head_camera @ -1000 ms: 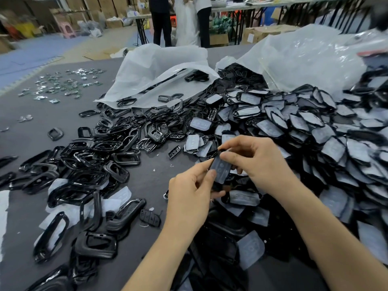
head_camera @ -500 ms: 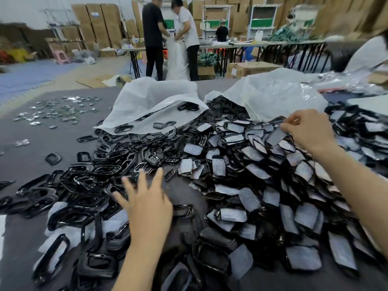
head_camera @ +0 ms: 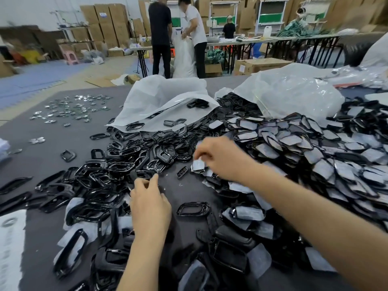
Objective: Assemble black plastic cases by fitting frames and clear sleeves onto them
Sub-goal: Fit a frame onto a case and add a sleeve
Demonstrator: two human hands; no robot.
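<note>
Picking parts: right hand (head_camera: 220, 158) pinches a clear-sleeved case (head_camera: 198, 165) at the pile's edge on the grey surface (head_camera: 184, 185); left hand (head_camera: 150, 202) curls over black frames (head_camera: 117, 166), grip unclear. Next, likely bring both together

1. Left hand (head_camera: 150, 199): forearm up from bottom edge, back to camera, fingers curled forward, thumb near fingertips; grip unclear.
2. Right hand (head_camera: 220, 159): forearm in from lower right, thumb and fingers pinch a sleeve (head_camera: 198, 165).
3. Hands apart, right farther forward.
</note>
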